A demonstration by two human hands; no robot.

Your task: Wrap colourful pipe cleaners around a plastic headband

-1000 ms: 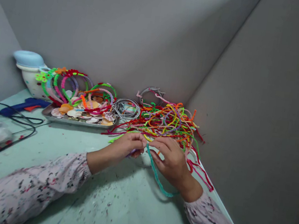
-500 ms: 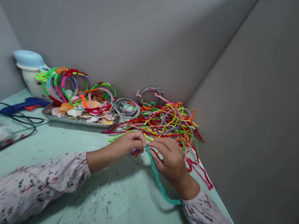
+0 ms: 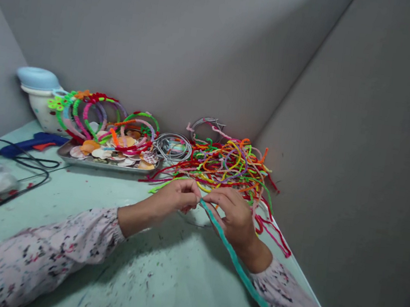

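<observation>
My left hand (image 3: 178,196) is closed in a pinch, its fingertips meeting those of my right hand over the table. A thin wire hoop (image 3: 195,224) curves out below the fingers, and my left hand seems to grip it; a bit of red shows under that palm. A teal pipe cleaner (image 3: 236,262) runs from between the fingertips, passing below my right hand (image 3: 232,217) and along the right forearm towards the bottom edge. The thumb and index finger of my right hand close on its upper end. The exact contact point is hidden by the fingers.
Behind the hands lies a tangled heap of coloured pipe cleaners (image 3: 226,164). Coiled wire hoops (image 3: 173,148) sit left of it. A metal tray (image 3: 108,166) holds shells and wrapped headbands. Further left are a blue glue gun (image 3: 28,144), its black cord and a white blue-topped container (image 3: 40,101).
The teal pipe cleaner's free end has swung down and right, from beside my right wrist to along the forearm. Both hands stay nearly in place.
</observation>
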